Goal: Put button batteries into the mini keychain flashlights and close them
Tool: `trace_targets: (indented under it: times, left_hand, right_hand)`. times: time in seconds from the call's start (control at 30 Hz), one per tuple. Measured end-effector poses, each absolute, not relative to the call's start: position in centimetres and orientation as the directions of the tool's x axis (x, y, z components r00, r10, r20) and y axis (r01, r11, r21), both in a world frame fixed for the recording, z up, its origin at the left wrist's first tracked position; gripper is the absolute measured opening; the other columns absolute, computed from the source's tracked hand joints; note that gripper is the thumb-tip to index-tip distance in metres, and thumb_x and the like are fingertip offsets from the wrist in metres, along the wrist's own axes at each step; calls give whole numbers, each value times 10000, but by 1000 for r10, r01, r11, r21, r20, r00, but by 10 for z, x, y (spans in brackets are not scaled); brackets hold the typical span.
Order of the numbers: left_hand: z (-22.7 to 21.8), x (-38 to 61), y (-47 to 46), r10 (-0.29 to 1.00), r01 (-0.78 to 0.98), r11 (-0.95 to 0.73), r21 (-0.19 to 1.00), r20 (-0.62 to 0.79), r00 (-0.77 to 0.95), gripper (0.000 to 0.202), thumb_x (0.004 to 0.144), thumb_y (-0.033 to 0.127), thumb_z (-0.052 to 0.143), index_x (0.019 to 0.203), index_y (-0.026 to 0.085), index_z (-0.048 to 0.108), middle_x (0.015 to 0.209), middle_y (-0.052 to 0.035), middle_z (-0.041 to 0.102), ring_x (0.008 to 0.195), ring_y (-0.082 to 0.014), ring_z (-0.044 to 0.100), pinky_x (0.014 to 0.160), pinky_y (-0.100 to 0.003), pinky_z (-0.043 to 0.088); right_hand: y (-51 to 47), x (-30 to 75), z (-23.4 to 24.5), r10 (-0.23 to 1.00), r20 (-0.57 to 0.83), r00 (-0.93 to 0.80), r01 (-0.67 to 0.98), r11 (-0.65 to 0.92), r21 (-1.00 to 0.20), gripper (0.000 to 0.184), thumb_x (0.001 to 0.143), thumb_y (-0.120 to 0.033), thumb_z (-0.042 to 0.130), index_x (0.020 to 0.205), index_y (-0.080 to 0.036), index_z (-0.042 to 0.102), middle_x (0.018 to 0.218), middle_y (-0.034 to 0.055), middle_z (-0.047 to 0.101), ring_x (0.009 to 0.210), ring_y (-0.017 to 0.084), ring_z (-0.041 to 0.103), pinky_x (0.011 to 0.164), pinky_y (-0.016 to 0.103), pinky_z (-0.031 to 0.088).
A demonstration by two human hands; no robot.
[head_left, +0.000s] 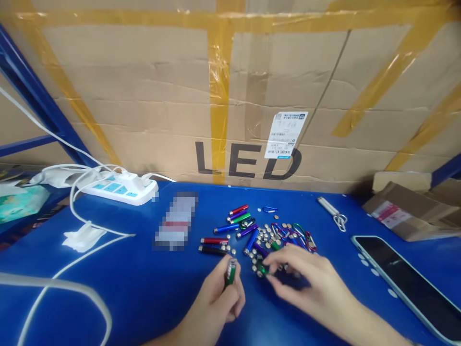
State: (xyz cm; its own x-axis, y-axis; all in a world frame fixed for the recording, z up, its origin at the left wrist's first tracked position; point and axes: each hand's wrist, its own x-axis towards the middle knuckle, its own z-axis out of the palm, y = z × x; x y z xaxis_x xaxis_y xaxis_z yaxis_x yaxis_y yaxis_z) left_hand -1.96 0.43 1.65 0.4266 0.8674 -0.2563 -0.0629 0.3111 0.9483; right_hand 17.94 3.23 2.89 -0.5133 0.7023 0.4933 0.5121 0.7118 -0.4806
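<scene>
My left hand (219, 295) is closed around a small green flashlight tube (231, 272), held upright with its open end up. My right hand (306, 278) reaches into a pile of small button batteries (264, 238), its fingertips pinched near a green piece at the pile's near edge; what they grip is too small to name. Several small coloured flashlight tubes (237, 216) in red, purple, green, blue and black lie around the pile. Coloured carabiner clips (300, 235) lie at its right side.
All lies on a blue table (144, 288). A white power strip (120, 187) with cables sits back left. A phone (410, 283) lies face up at right beside a small cardboard box (406, 211). A large taped carton marked LED (248, 96) stands behind. A silver flashlight (329, 206) lies back right.
</scene>
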Motion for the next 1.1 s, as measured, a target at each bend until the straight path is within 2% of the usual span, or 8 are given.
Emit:
trace_targets:
  times: [0.2, 0.33, 0.53, 0.67, 0.73, 0.83, 0.93, 1.1]
  left_hand:
    - [11, -21, 5, 890, 124, 160, 979, -197, 412, 275, 855, 353, 487, 698, 198, 324, 612, 67, 364, 563, -82, 340, 558, -225, 297]
    - [13, -24, 7, 841, 247, 97, 964, -212, 498, 212, 893, 272, 421, 715, 196, 336, 648, 49, 425, 613, -99, 404, 598, -238, 320]
    - [12, -27, 10, 853, 346, -7, 938, -175, 492, 219, 919, 293, 376, 725, 205, 327, 610, 67, 308, 534, -92, 279, 514, -231, 252]
    - [16, -30, 11, 842, 394, -73, 916, -156, 517, 212, 931, 296, 357, 740, 206, 336, 591, 67, 304, 515, -93, 272, 517, -234, 248]
    - [17, -32, 11, 824, 409, -124, 904, -136, 550, 200, 934, 271, 345, 744, 206, 340, 593, 63, 318, 511, -93, 281, 520, -233, 249]
    - [17, -32, 8, 806, 423, -213, 881, -86, 585, 177, 920, 195, 345, 743, 206, 342, 598, 62, 340, 493, -88, 278, 514, -229, 244]
    - [14, -31, 5, 785, 434, -265, 861, -69, 616, 178, 887, 128, 360, 731, 208, 327, 597, 64, 347, 476, -86, 261, 499, -223, 236]
    - [9, -30, 3, 770, 459, -300, 836, -72, 634, 168, 884, 122, 356, 741, 208, 335, 620, 58, 383, 494, -89, 295, 512, -218, 247]
  right_hand:
    - [12, 167, 18, 497, 552, -670, 428, 866, -261, 142, 888, -118, 479, 951, -144, 604, 811, 48, 675, 843, 150, 648, 727, 228, 536]
    - [14, 171, 20, 512, 507, -694, 386, 858, -338, 166, 906, -120, 454, 932, -131, 618, 812, 58, 665, 814, 137, 641, 686, 208, 535]
    - [12, 175, 21, 574, 503, -646, 416, 817, -398, 236, 929, -174, 434, 928, -171, 670, 889, 65, 673, 754, 114, 652, 634, 179, 539]
    - [11, 177, 20, 618, 526, -585, 452, 786, -421, 172, 898, -198, 504, 965, -172, 660, 944, 60, 686, 803, 121, 666, 700, 173, 554]
    - [11, 177, 21, 594, 533, -602, 461, 804, -376, 194, 900, -192, 502, 1041, -144, 627, 892, 54, 697, 795, 127, 667, 704, 188, 558]
    - [11, 176, 23, 517, 487, -704, 475, 853, -219, 254, 930, -186, 437, 1120, -108, 587, 789, 50, 691, 693, 134, 659, 581, 212, 555]
    - [8, 173, 20, 465, 442, -767, 488, 870, -70, 270, 945, -192, 393, 1069, -89, 610, 711, 48, 666, 652, 149, 653, 543, 236, 547]
    - [5, 170, 12, 452, 438, -777, 496, 868, -17, 315, 964, -201, 335, 949, -102, 634, 711, 53, 657, 641, 143, 641, 557, 238, 535]
